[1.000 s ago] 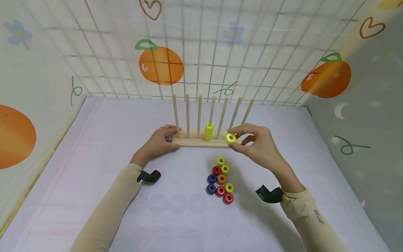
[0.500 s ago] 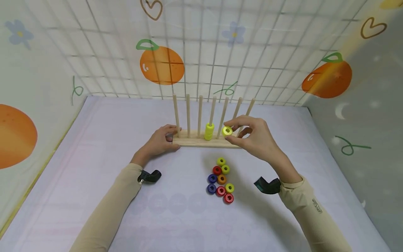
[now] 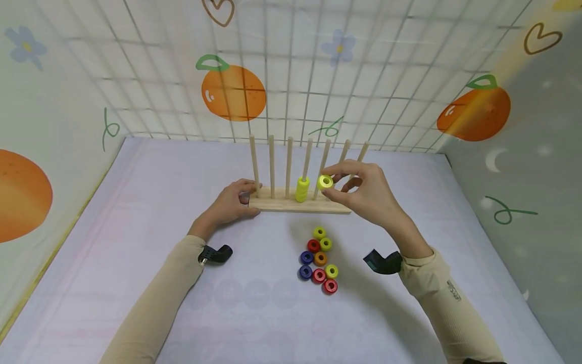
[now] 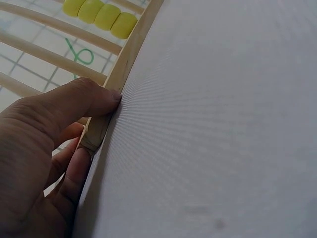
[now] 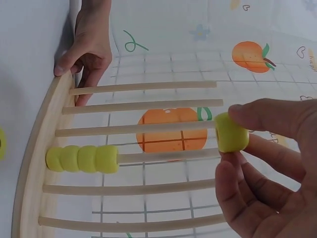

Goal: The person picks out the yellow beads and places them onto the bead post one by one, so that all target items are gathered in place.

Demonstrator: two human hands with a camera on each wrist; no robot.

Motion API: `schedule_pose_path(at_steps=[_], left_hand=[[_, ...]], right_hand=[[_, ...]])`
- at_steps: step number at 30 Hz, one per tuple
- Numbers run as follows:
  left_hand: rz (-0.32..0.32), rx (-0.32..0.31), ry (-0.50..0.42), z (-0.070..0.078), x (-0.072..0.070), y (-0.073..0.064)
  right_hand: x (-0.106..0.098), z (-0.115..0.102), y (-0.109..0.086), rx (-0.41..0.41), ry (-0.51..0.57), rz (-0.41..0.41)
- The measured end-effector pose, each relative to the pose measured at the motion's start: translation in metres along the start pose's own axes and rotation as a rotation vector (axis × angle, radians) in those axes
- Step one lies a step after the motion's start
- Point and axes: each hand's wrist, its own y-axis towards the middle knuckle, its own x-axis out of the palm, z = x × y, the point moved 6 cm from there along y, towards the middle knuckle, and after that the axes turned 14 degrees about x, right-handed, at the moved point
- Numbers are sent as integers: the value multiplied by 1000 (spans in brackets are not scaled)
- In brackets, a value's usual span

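Note:
A wooden peg stand (image 3: 297, 205) with a row of upright pegs sits on the table. My left hand (image 3: 231, 203) grips its left end; in the left wrist view the thumb (image 4: 101, 99) lies along one edge of the base and fingers reach round the other side. Several yellow beads (image 3: 302, 190) are stacked on the middle peg. Between thumb and fingertips, my right hand (image 3: 370, 192) pinches another yellow bead (image 3: 325, 182), raised above the base. In the right wrist view that held bead (image 5: 232, 133) is near the free ends of the pegs, its hole hidden.
In front of the stand lie loose beads: yellow (image 3: 320, 232), red (image 3: 313, 245), blue (image 3: 306, 258) and orange (image 3: 320, 259) ones. A patterned cloth with a printed orange (image 3: 234, 93) hangs behind the table (image 3: 245, 313).
My right hand has moved up and to the left with the yellow bead, closer to the stacked peg. My left hand stays on the stand, and the loose beads lie as before.

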Motion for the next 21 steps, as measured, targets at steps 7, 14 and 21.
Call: schedule_pose_path(at_steps=[7,14,21], left_hand=[[0,-3,1,1,0,0],[-1,-18,23,1,0,-1],[-3,-13,27,1,-1,0]], right_hand=[[-1,-5,6,-15,-7,2],[-2,-10,11,-5,7,1],[-6,-16,18,-17,42,4]])
